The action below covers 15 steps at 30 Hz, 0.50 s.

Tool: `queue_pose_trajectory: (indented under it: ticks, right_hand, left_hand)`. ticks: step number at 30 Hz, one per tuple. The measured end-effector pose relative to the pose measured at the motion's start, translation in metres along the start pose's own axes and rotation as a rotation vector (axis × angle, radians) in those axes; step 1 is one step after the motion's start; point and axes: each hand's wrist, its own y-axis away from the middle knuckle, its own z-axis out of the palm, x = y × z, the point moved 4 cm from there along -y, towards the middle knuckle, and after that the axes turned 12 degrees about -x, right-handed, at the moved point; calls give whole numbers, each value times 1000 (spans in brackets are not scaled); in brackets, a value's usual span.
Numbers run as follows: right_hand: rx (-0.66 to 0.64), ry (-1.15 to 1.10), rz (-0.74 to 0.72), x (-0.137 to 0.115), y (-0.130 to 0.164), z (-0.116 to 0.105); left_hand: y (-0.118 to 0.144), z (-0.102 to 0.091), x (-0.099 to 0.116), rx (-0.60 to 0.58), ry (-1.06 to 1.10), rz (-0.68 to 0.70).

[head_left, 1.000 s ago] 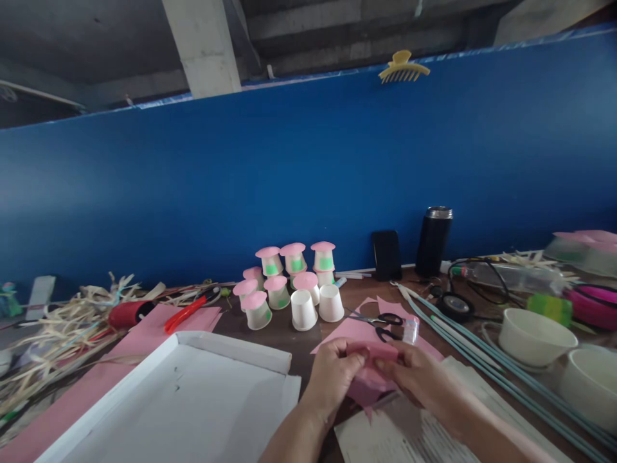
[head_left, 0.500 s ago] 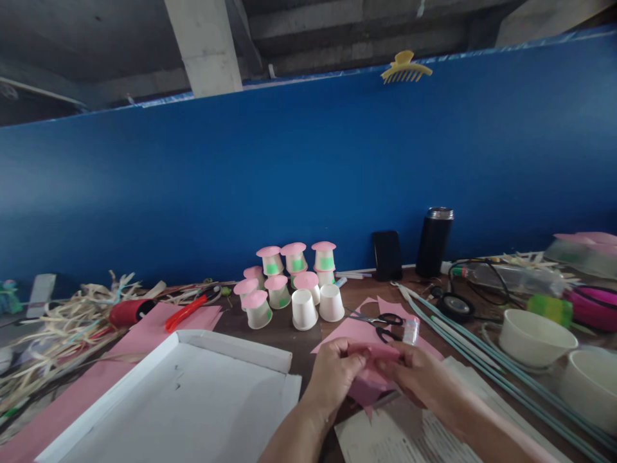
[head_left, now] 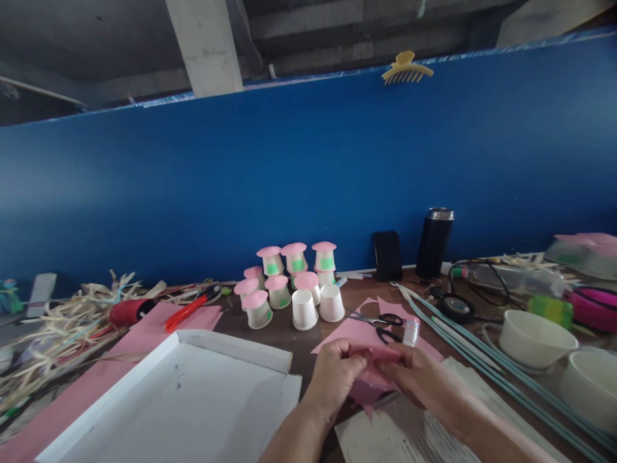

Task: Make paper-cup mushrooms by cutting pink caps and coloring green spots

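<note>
One long blue partition (head_left: 270, 180) backs a crowded brown table (head_left: 308, 344), where, from my spot in the room, a person handles paper at the near edge. A shallow white tray (head_left: 216, 399) lies left of the forearms; printed sheets (head_left: 380, 431) lie beneath the work. Flat pink paper (head_left: 342, 334) spreads just beyond it.

The left hand (head_left: 335, 373) and right hand (head_left: 417, 373) face each other, each pinching the pink piece (head_left: 371, 376) between thumb and fingers, the thumbs near but apart. The fingers behind it are mostly hidden, so I cannot tell how the far side is folded.

Even pressure from both thumbs would likely serve best: paper this thin should crease cleanly if held close to the bend, and may buckle or tear if one side pulls harder. Knuckles are best kept clear of the scissors (head_left: 373, 320), resting just behind the hands. Two plain white cups (head_left: 304, 310) stand upside down beyond.
</note>
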Motion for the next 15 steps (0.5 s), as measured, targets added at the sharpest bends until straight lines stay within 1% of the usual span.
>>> queue_pose_trajectory:
  ticks: [4, 7, 9, 12, 15]
  right_hand:
    - [-36, -51, -23, -4, 1, 1]
    - [-60, -71, -7, -6, 2, 1]
    - [-57, -76, -3, -7, 3, 1]
    - [-39, -86, -7, -7, 5, 1]
    - [-49, -108, 13, -6, 5, 1]
  left_hand:
    - [2, 2, 3, -15, 46, 8]
    - [3, 4, 6, -46, 99, 24]
    - [4, 5, 6, -61, 108, 12]
    - [4, 2, 4, -43, 64, -7]
    - [4, -4, 2, 1, -43, 1]
